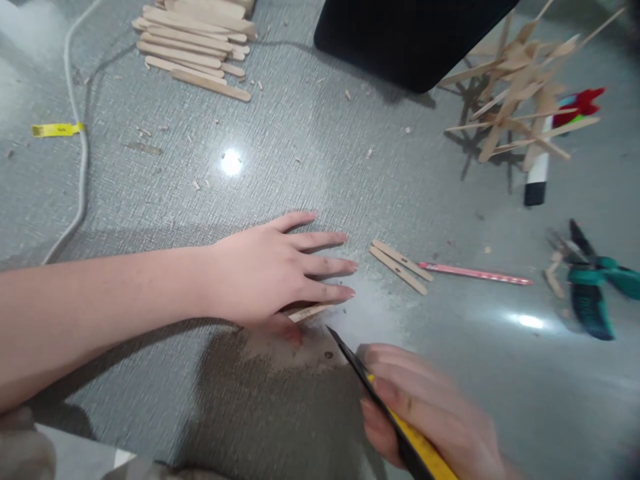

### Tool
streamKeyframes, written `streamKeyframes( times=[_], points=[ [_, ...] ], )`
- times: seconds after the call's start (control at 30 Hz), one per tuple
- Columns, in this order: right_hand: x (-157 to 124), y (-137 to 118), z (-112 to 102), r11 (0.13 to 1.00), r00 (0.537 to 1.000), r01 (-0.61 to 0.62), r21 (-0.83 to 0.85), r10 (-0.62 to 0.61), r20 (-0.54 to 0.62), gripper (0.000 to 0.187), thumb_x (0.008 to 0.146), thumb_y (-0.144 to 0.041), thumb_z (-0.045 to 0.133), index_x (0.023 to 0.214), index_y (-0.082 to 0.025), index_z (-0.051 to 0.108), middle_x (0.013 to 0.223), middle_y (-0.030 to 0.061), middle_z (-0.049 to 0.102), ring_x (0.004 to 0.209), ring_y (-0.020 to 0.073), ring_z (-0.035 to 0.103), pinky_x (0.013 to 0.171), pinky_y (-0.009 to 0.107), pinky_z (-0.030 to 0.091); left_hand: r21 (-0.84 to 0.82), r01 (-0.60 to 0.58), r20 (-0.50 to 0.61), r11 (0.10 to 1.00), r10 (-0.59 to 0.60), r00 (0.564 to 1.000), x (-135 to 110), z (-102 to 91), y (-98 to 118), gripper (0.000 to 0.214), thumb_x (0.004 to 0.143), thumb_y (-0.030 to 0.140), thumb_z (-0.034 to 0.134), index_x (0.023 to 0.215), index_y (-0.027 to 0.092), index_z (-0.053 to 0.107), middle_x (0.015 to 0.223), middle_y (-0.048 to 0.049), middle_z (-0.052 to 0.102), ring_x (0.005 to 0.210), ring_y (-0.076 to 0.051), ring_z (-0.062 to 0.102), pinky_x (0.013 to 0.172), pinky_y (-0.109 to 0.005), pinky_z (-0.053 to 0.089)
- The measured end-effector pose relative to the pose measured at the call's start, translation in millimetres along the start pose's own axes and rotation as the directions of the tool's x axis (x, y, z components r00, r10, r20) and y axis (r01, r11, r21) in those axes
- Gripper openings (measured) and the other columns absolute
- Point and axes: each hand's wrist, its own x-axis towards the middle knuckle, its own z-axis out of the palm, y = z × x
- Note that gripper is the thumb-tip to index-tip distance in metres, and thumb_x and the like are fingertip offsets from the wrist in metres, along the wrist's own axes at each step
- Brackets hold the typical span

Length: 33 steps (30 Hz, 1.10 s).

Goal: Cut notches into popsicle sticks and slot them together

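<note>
My left hand (280, 270) lies palm down on the grey table with its fingers spread. Part of a craft stick (311, 312) shows between its thumb and little-finger side; the rest is hidden under the hand. My right hand (425, 407), slightly blurred, is wrapped round a yellow and black utility knife (407, 433). The knife's dark blade points up and left, its tip a short way from the stick and apart from the left fingers. Two craft sticks (400, 267) with small dark marks lie right of the left fingertips, by a pink pencil (477, 273).
Green-handled pliers (593, 293) lie at the right. A loose structure of craft sticks (520, 100) stands at the upper right, near a white marker (537, 170). A black object (400, 40) is at the top. Stacked craft sticks (195, 43) and a cable (83, 153) are at the left.
</note>
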Motion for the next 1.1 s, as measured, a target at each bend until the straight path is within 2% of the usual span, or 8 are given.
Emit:
streamKeyframes(
  times=[0.1,0.2,0.43,0.63,0.83,0.93,1.03,1.1],
  points=[
    [-0.6,3.7,2.8,0.996,0.999,0.034,0.077,-0.036,0.024,0.064,0.073,0.006,0.055,0.131,-0.020,0.051,0.062,-0.0046,0.052,0.059,0.0172,0.054,0.056,0.033,0.055,0.015,0.002,-0.001,1.000,-0.002,1.000,0.6,1.6,1.3,0.056,0.087,0.056,0.070,0.137,0.031,0.063,0.156,-0.0007,0.051,0.151,-0.031,0.039,0.127,-0.052,0.025],
    [5.6,3.3,6.3,0.994,0.999,0.016,0.104,-0.019,0.028,0.062,0.073,0.006,0.055,0.129,-0.021,0.049,0.063,-0.0064,0.048,0.056,0.0145,0.047,0.054,0.030,0.052,0.039,0.007,-0.019,0.999,-0.006,1.000,1.7,4.4,3.1,0.061,0.089,0.059,0.067,0.141,0.028,0.060,0.156,-0.0048,0.050,0.150,-0.031,0.041,0.126,-0.053,0.025],
    [24.5,-5.8,10.5,0.996,0.999,0.053,-0.069,-0.053,0.007,0.042,0.077,0.005,0.053,0.109,-0.021,0.048,0.068,-0.0042,0.052,0.056,0.0130,0.045,0.052,0.026,0.048,0.027,-0.031,-0.078,0.999,0.033,0.996,2.8,7.8,2.9,0.052,0.088,0.056,0.068,0.133,0.030,0.067,0.152,-0.0042,0.056,0.147,-0.030,0.046,0.123,-0.051,0.030],
    [24.7,-5.7,9.5,0.999,0.996,-0.020,-0.048,0.024,0.082,0.030,0.080,0.003,0.051,0.092,-0.024,0.049,0.063,-0.0056,0.046,0.057,0.0134,0.043,0.052,0.025,0.046,0.010,-0.012,-0.032,1.000,0.012,0.999,3.8,6.8,3.1,0.053,0.090,0.057,0.066,0.136,0.032,0.064,0.155,-0.0035,0.052,0.149,-0.030,0.042,0.125,-0.051,0.024],
    [25.2,-4.5,12.2,0.999,0.999,0.008,-0.034,-0.007,0.035,0.032,0.081,0.005,0.051,0.096,-0.023,0.052,0.063,-0.0058,0.047,0.055,0.0127,0.043,0.053,0.026,0.046,0.006,-0.006,-0.019,1.000,0.006,1.000,4.2,7.2,3.6,0.052,0.090,0.058,0.066,0.136,0.033,0.064,0.155,-0.0023,0.052,0.150,-0.028,0.040,0.127,-0.048,0.021],
    [28.8,-7.9,14.2,0.996,0.997,-0.073,0.040,0.072,0.033,0.030,0.085,0.005,0.048,0.081,-0.025,0.046,0.058,-0.0075,0.050,0.050,0.0109,0.044,0.051,0.025,0.043,0.008,-0.007,-0.021,1.000,0.007,1.000,4.0,7.7,3.6,0.053,0.090,0.058,0.065,0.137,0.034,0.064,0.156,-0.0021,0.051,0.151,-0.028,0.040,0.127,-0.048,0.020],
    [32.0,-12.0,13.1,0.965,0.978,-0.202,0.166,0.190,0.088,0.037,0.093,0.003,0.040,0.067,-0.023,0.037,0.050,-0.0084,0.051,0.046,0.0094,0.046,0.051,0.023,0.042,0.017,0.005,-0.014,1.000,-0.005,1.000,4.1,7.3,5.0,0.052,0.092,0.057,0.063,0.138,0.032,0.063,0.157,-0.0026,0.050,0.151,-0.028,0.040,0.127,-0.049,0.020],
    [32.2,-14.1,10.5,0.944,0.956,-0.282,0.169,0.262,0.135,0.042,0.096,-0.001,0.037,0.061,-0.023,0.037,0.047,-0.0071,0.052,0.046,0.0095,0.049,0.052,0.022,0.044,0.019,0.018,-0.009,1.000,-0.018,1.000,4.5,6.5,6.3,0.050,0.092,0.054,0.062,0.137,0.031,0.064,0.156,-0.0023,0.051,0.150,-0.028,0.041,0.127,-0.049,0.021]
  ],
)
